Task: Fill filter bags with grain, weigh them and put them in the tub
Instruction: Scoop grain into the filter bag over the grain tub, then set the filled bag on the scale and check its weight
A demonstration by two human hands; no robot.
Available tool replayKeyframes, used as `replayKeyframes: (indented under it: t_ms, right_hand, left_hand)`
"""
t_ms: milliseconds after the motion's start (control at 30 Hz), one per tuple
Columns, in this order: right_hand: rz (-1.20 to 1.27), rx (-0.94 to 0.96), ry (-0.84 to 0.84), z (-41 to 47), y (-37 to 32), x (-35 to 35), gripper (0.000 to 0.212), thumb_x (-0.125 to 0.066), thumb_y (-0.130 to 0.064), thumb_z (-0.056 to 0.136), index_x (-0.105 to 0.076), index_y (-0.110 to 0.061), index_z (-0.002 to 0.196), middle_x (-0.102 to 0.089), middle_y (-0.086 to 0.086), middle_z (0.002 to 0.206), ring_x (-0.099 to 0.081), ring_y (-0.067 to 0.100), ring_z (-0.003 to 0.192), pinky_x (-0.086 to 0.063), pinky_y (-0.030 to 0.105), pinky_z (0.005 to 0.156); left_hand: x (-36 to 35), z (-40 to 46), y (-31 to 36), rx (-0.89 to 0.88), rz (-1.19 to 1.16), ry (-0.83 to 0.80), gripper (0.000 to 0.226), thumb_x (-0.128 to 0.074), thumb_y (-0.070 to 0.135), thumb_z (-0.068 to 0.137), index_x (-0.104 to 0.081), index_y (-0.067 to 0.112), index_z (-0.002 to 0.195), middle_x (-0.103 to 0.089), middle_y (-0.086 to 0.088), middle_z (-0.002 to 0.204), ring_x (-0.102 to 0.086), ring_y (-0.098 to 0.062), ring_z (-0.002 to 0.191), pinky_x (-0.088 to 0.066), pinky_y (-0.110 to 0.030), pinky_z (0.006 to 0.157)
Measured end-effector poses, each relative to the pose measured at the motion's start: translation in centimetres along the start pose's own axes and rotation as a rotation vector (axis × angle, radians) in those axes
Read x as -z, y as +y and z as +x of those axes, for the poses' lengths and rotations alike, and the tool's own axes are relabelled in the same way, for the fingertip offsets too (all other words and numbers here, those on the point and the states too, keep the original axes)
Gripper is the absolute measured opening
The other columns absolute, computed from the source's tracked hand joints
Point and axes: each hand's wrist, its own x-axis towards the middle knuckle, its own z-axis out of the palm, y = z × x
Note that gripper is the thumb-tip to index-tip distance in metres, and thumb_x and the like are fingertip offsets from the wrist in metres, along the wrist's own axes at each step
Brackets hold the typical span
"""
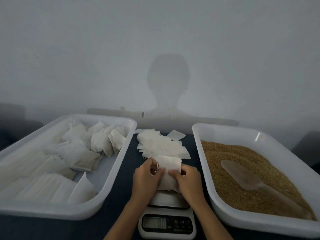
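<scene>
A white filter bag (168, 172) is held between both hands just above the platform of a small kitchen scale (167, 217), at the middle of the dark table (119, 201). The bag is a soft, slightly crumpled rectangle of thin fabric-like paper, pale cream, with a fine string hanging at its left edge and a frayed lower edge; whether it holds grain cannot be told. The left hand (147, 177) pinches the bag's left side, thumb on top and fingers curled under the edge. The right hand (187, 179) grips the right side in the same way, thumb lying across the bag's face and fingers tucked behind. The scale's display faces the person, and its digits are too blurred to read. Just beyond the hands lies a loose pile of empty bags (161, 146), flat white squares overlapping one another on the table. To the left stands a white tub (110, 174) holding many filled bags (81, 153), plump and heaped toward its far end and laid in rows nearer the front. To the right a second white tub (209, 184) holds golden-brown grain (245, 196), with a translucent scoop (242, 175) lying on it.
</scene>
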Motion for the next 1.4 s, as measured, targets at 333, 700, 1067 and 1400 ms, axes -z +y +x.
replayKeyframes:
  t_ms: [333, 700, 1067, 1400]
  right_hand:
    - [-0.048, 0.014, 0.02, 0.3, 1.2, 0.3, 0.015, -0.073, -0.017, 0.079, -0.068, -0.004, 0.087, -0.059, 0.003, 0.098, -0.053, 0.011, 0.088, -0.042, 0.016, 0.079]
    - [0.46, -0.088, 0.073, -0.5, 1.5, 1.3, 0.018, -0.047, -0.008, 0.096, -0.062, -0.017, 0.098, -0.062, -0.012, 0.096, -0.059, -0.016, 0.085, -0.043, 0.002, 0.073]
    - [0.49, -0.137, 0.022, -0.5, 2.6, 1.0, 0.019, -0.046, -0.01, 0.097, -0.061, -0.008, 0.108, -0.063, -0.004, 0.101, -0.057, -0.003, 0.089, -0.044, 0.003, 0.069]
    - [0.364, -0.116, 0.007, -0.3, 2.9, 0.9, 0.025, -0.047, -0.009, 0.097, -0.062, -0.002, 0.115, -0.063, 0.006, 0.113, -0.058, 0.011, 0.103, -0.045, 0.01, 0.08]
  left_hand:
    - [0.5, 0.4, -0.9, -0.068, 0.077, 0.088, 0.024, -0.08, 0.02, 0.072, -0.058, 0.022, 0.082, -0.059, 0.01, 0.084, -0.046, -0.004, 0.084, -0.036, -0.007, 0.067]
    - [2.5, 1.3, -3.0, 0.192, -0.15, 0.201, 0.005, -0.062, 0.013, 0.088, -0.057, 0.013, 0.09, -0.061, 0.0, 0.09, -0.056, -0.012, 0.086, -0.045, -0.023, 0.079]
    - [2.7, 1.3, -3.7, 0.194, -0.148, 0.215, 0.007, -0.061, 0.005, 0.087, -0.058, 0.01, 0.091, -0.059, 0.003, 0.086, -0.054, -0.004, 0.079, -0.037, -0.007, 0.068]
    - [2.7, 1.1, -3.8, 0.187, -0.141, 0.195, 0.01, -0.061, 0.002, 0.086, -0.059, 0.009, 0.093, -0.061, -0.001, 0.091, -0.055, -0.005, 0.081, -0.038, -0.008, 0.069]
